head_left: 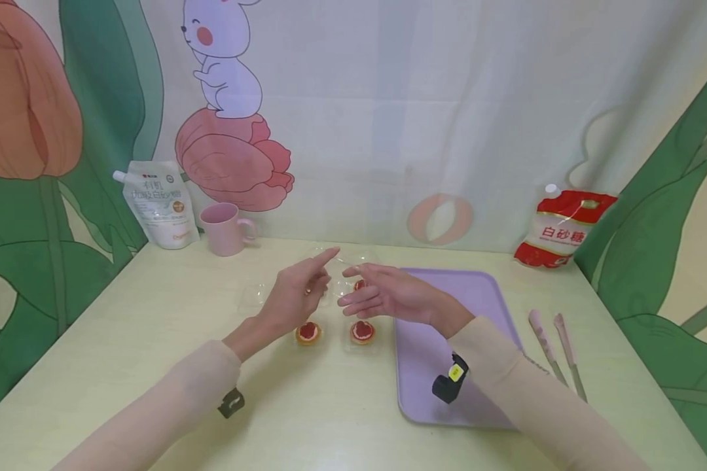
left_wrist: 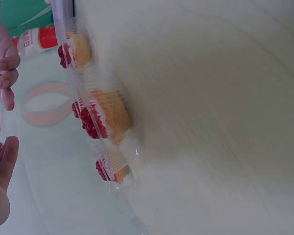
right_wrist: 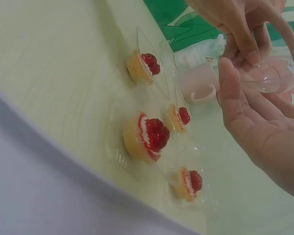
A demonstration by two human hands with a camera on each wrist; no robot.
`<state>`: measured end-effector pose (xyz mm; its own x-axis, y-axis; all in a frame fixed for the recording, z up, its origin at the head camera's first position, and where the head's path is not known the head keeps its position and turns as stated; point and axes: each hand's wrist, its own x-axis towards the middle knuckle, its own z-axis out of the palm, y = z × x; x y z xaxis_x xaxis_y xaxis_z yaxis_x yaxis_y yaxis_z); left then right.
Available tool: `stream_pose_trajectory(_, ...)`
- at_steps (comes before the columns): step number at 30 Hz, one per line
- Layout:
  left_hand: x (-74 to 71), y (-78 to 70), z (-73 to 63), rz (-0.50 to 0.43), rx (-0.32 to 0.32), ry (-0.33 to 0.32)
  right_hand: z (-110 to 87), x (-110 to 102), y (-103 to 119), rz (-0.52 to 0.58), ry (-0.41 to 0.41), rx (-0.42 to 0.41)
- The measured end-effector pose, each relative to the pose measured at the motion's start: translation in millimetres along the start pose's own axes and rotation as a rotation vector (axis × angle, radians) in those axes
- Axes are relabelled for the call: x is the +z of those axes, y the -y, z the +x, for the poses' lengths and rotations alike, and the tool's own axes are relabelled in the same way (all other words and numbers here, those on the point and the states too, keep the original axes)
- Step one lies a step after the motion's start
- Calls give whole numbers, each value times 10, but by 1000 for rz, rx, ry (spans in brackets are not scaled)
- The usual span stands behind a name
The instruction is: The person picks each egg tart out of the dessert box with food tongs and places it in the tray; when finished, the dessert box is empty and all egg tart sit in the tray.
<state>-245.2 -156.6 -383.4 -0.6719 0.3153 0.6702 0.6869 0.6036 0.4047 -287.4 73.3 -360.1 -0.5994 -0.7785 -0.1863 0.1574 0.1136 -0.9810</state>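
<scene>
Showing four tarts (right_wrist: 143, 137) to head view's three, right wrist sees both hands (right_wrist: 267, 134) pinching clear plastic (right_wrist: 268, 85).

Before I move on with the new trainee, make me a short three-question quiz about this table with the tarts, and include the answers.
1. How many tarts show in the right wrist view?

2. Where does the pink mug stand?
A) On the purple tray
B) Beside the white pouch
C) Beside the red-and-white pouch

3. True or false: the clear plastic piece between the left hand and right hand is raised above the table.

Key: 1. Four. 2. B. 3. True.
</scene>
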Motion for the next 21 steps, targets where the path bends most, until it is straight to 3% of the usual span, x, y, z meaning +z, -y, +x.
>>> stream_pose_trajectory(5,-88,39,-16,-2,-108,-3,84,99,36,-139,-144,-38)
stream_pose_trajectory(10,-206,118,-46,-73,-269,49,193,233,30,-297,-267,-129)
stream_pose_trajectory(16,-441,171,-58,-209,-459,142,363,377,36,-609,-278,-257)
stream_pose_trajectory(21,-664,285,-116,-257,-564,251,499,506,71,-785,-248,-275)
